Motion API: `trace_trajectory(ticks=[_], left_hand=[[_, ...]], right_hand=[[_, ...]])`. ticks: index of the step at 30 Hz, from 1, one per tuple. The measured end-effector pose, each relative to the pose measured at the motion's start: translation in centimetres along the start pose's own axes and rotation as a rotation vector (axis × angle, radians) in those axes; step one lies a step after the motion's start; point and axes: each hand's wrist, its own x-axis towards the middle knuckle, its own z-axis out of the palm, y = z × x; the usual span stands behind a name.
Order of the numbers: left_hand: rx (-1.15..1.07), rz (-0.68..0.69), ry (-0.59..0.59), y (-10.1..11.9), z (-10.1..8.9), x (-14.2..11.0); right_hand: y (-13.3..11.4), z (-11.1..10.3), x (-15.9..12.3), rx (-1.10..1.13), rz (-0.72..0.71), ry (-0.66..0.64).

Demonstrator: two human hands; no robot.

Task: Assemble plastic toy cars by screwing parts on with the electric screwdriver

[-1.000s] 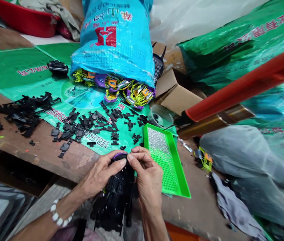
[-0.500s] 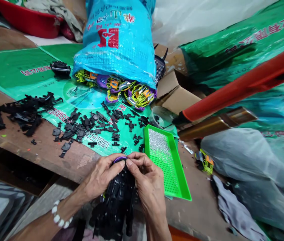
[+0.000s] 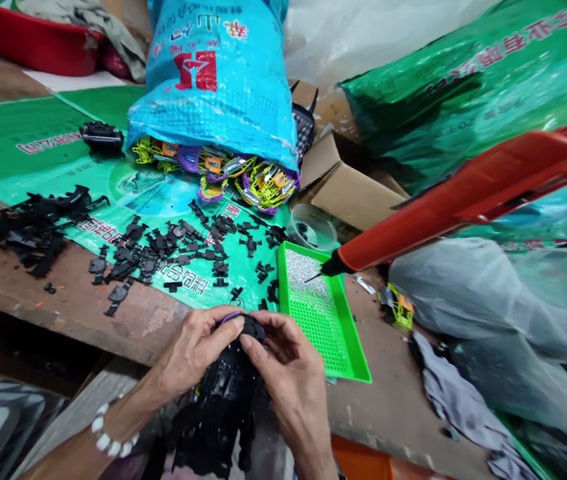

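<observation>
A black plastic toy car chassis (image 3: 226, 400) is held upright near the table's front edge. My left hand (image 3: 191, 353) grips its top end from the left, thumb over the face, beside a thin purple edge (image 3: 231, 316). At the same end, my right hand (image 3: 286, 367) pinches the right side with thumb and fingers. Just right of my hands lies a green perforated tray (image 3: 361, 347) holding many small silver screws (image 3: 308, 273). Above it hangs a red electric screwdriver (image 3: 448, 197), its thin bit pointing down-left over the screws, with no hand on it.
Small black plastic parts (image 3: 153, 250) lie scattered over a green sheet, and longer black parts (image 3: 38, 223) lie left. Behind them, a blue sack (image 3: 213, 100) spills yellow-and-purple car shells (image 3: 268, 183). A clear tub (image 3: 313, 230) and a cardboard box (image 3: 353, 190) stand beyond the tray.
The screwdriver has swung down and left, its bit now over the screws. A black piece shows more plainly between my fingertips at the chassis top. The whole view has shifted slightly.
</observation>
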Motion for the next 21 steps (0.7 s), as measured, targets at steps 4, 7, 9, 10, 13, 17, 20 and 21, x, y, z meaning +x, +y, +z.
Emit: trace_trajectory(ticks=[4, 7, 9, 10, 13, 17, 20, 21], left_hand=[[-0.103, 0.016, -0.093, 0.3, 0.1, -0.1], [-0.098, 0.038, -0.088, 0.2, 0.1, -0.2], [-0.011, 0.071, -0.044, 0.1, 0.1, -0.3], [0.022, 0.083, -0.033, 0.0, 0.1, -0.3], [0.018, 0.095, -0.052, -0.3, 0.3, -0.3], [-0.002, 0.095, -0.072, -0.4, 0.7, -0.2], [0.023, 0.047, -0.136, 0.0, 0.5, -0.1], [0.046, 0.031, -0.171, 0.2, 0.3, -0.1]], right_hand=[[0.2, -0.3, -0.5, -0.063, -0.173, 0.004], [0.0, -0.6, -0.2, -0.141, -0.244, -0.034], [-0.2, -1.0, 0.3, -0.217, -0.278, -0.066], [-0.3, -1.1, 0.5, -0.249, -0.297, -0.081], [-0.5, -1.5, 0.9, -0.296, -0.353, -0.094], [-0.3, -1.8, 0.8, -0.282, -0.354, -0.060], [-0.1, -2.0, 0.6, -0.215, -0.309, -0.030], [-0.1, -2.1, 0.5, -0.194, -0.288, -0.026]])
